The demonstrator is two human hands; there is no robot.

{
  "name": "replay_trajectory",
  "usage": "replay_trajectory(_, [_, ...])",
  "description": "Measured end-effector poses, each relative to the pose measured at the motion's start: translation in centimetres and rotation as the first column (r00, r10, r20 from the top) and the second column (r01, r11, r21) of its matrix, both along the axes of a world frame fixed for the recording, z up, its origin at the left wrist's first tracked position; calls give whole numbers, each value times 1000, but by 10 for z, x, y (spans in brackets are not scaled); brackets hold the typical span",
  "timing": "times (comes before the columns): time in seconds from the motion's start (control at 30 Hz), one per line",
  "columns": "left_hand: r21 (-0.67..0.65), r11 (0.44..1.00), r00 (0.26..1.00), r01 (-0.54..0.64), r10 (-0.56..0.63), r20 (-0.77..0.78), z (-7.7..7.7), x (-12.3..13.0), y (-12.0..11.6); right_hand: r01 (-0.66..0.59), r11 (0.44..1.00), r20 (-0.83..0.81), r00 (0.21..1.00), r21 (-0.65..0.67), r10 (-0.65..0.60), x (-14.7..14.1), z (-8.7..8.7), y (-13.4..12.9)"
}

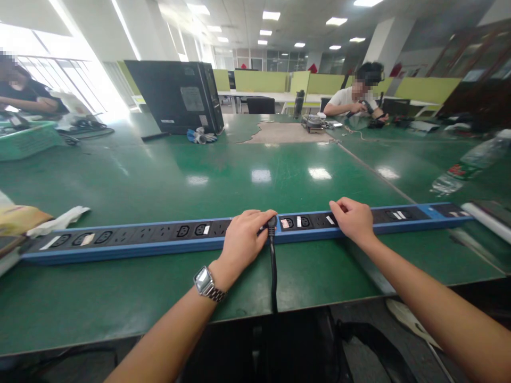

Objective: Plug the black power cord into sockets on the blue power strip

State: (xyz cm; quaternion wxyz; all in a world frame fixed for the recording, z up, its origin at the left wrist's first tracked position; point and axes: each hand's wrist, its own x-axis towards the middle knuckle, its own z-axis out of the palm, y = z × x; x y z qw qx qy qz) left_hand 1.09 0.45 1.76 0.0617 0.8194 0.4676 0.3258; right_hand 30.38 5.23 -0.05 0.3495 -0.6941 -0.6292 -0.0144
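A long blue power strip (151, 251) with black sockets lies across the green table near its front edge. My left hand (246, 236), a watch (204, 281) on its wrist, is closed around a black power plug (272, 223) at the middle of the strip. From the plug a black cable (273, 276) hangs down over the table edge. Curled on the strip to the right, my right hand (354, 219) has its thumb and index finger pressed together; whether anything is between them I cannot make out. Small white labels stick to several sockets.
A black computer case (175, 98) stands at the back left, with gloves (200, 136) beside it. A plastic bottle (471, 162) lies at the right. A green basket (30, 141) is at the far left. Two people sit at the table, one far right, one far left.
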Motion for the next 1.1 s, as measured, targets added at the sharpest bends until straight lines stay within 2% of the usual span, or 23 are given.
replay_trajectory(0.1, [-13, 1000, 1000, -8, 8, 24, -2, -2, 3, -11, 1000, -4, 1000, 13, 11, 1, 0, 0])
replay_trajectory(0.23, [-14, 999, 995, 46, -45, 87, -6, -2, 6, -1, 1000, 0, 1000, 6, 1, -2, 1, -1])
replay_trajectory(0.3, [-21, 999, 996, 23, -21, 90, -7, 0, 6, 11, 1000, 11, 1000, 3, -11, -3, 1, -1])
replay_trajectory(0.43, [-41, 997, 998, -60, 60, 10, -6, 4, 7, 20, 1000, 11, 1000, 4, -20, 0, 0, 0])
replay_trajectory(0.57, [-21, 998, 996, -53, 51, -71, -3, 3, 4, 17, 999, -49, 999, -30, -19, -1, 8, 0])
replay_trajectory(0.63, [-6, 998, 988, -69, 67, -139, -4, 3, 1, -31, 995, -151, 988, -97, 16, -16, 16, -6])
replay_trajectory(0.7, [38, 988, 965, -152, 157, -211, -7, 3, -2, -180, 967, -256, 958, -181, 131, -47, 22, -16])
replay_trajectory(0.73, [63, 978, 948, -200, 210, -241, -8, 3, -4, -279, 935, -286, 934, -219, 212, -66, 25, -22])
replay_trajectory(0.8, [94, 963, 920, -252, 268, -286, -12, 3, -6, -414, 864, -237, 905, -286, 354, -106, 32, -32])
replay_trajectory(0.87, [103, 966, 911, -239, 260, -321, -14, 3, -8, -473, 828, -199, 880, -301, 431, -133, 46, -38])
replay_trajectory(0.9, [108, 967, 908, -231, 254, -333, -14, 3, -9, -503, 821, -232, 861, -268, 452, -137, 57, -40])
replay_trajectory(1.0, [122, 966, 902, -229, 257, -347, -14, 4, -10, -518, 854, -457, 771, -45, 443, -115, 95, -43])
replay_trajectory(1.07, [129, 964, 900, -232, 263, -347, -14, 5, -11, -414, 909, -498, 780, 43, 379, -81, 112, -43])
replay_trajectory(1.1, [131, 963, 900, -235, 266, -344, -14, 5, -11, -394, 919, -486, 801, 12, 350, -63, 114, -43])
